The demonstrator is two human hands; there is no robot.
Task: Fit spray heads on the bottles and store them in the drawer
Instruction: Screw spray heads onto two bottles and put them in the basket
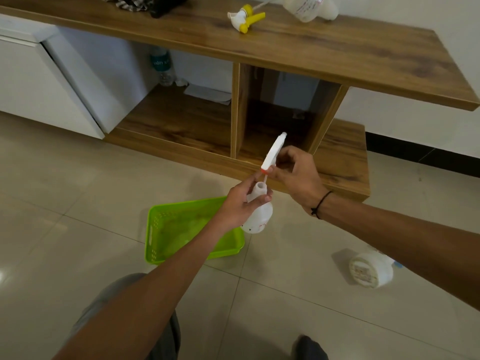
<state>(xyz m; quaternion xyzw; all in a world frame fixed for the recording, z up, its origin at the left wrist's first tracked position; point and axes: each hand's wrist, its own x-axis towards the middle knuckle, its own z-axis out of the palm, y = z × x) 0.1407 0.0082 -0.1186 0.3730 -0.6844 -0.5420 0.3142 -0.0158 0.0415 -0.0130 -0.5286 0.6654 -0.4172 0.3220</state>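
Held in the left hand (241,203), with fingers and thumb curled round its shoulder, is a small white bottle (258,215), its open neck pointing up. Just above that neck, a white spray head (272,152) with an orange collar is pinched in the right hand (293,172); its thin dip tube is seen reaching down to the bottle's mouth, and the collar is not yet seated on the neck. A dark cord bracelet (320,205) is worn on the right wrist.

Below the hands, on the tiled floor (78,203), a lime-green plastic tray (155,229) is set, partly covered by the left forearm. To the right, under the right forearm, a second white bottle (371,270) is laid on its side on the tiles.

Beyond the hands, a low wooden unit (337,48) with two open compartments is placed against the wall. On its top, a yellow-and-white spray head (245,18) is laid beside another pale bottle (309,7), which is tipped over at the frame's upper edge. Inside the left compartment, a clear water bottle (162,67) is stood at the back, next to some white paper (207,93). White cabinet fronts (31,74) are seen at the left.
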